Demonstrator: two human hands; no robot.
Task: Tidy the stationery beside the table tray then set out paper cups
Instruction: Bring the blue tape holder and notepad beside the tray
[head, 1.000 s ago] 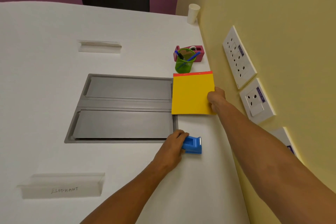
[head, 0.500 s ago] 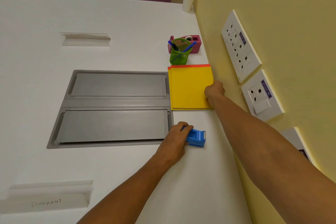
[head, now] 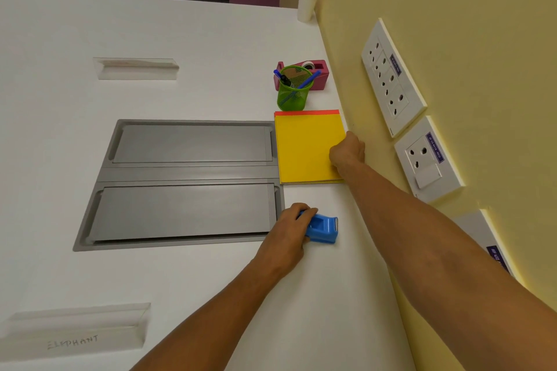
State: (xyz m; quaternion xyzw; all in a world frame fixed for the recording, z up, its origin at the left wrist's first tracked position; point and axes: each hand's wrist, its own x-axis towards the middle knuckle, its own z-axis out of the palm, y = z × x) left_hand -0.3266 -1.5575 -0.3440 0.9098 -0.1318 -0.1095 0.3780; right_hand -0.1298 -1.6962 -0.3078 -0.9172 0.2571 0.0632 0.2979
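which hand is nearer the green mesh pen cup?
Right. The right hand rests on the yellow paper stack just below the green mesh pen cup; the left hand grips the blue tape dispenser, farther away.

Fingertips of right hand (head: 346,152) hidden; socket labels (head: 435,148) illegible.

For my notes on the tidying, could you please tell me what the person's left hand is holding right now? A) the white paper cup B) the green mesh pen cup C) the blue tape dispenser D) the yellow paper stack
C: the left hand curls round the blue tape dispenser on the white table just below the yellow paper stack, which the right hand grips at its edge.
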